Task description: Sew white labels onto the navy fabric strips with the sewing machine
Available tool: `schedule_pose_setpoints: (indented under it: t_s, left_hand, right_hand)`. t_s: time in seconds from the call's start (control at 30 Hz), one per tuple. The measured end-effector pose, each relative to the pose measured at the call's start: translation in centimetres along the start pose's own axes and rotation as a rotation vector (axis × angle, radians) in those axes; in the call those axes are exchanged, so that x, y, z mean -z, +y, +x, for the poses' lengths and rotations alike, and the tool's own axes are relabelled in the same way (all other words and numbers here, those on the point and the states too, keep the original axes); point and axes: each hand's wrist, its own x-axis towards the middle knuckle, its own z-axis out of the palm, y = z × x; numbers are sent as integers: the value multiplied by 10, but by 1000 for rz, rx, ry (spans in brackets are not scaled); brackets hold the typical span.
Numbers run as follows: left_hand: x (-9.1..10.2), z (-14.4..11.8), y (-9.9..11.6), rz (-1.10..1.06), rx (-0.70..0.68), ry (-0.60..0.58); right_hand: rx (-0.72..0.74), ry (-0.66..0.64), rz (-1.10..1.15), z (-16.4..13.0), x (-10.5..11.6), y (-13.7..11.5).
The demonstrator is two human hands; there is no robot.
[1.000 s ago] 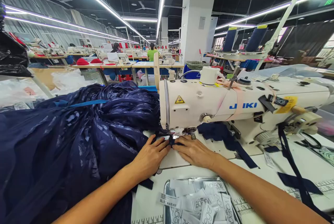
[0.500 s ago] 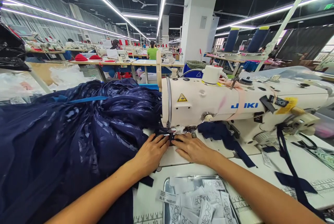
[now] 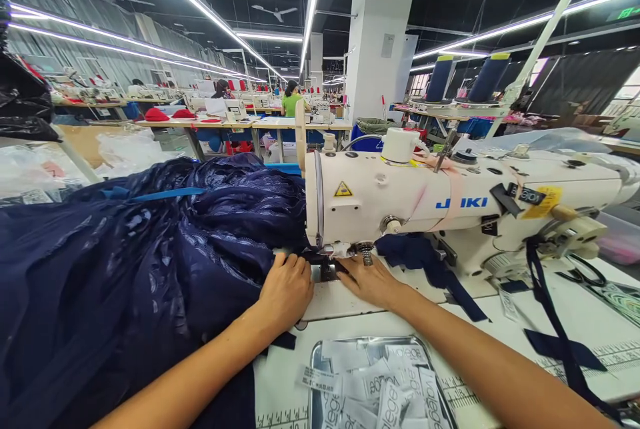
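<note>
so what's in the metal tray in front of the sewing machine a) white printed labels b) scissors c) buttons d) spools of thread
a: the metal tray at the near edge of the table holds a loose heap of white printed labels, just below the right hand and left hand at the sewing machine.
</note>
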Motion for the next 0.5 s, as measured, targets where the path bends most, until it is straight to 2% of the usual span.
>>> schedule_pose_setpoints:
  t_s: [0.13,0.27,0.37,0.5]
  left_hand:
    - [-2,3,-2,9,58,13]
    - [-9,11,-8,-2,3,44]
    - [-13,14,-10,4,-22,44]
    - [-14,14,-10,-8,-12,25]
  right_hand:
    - [108,-3,-102,-2,16,-7]
    - [215,-86,-76,-11,30,-10]
    - [268,-96,-51,-16,31,-7]
    - [321,-92,-135,-18,22,-4]
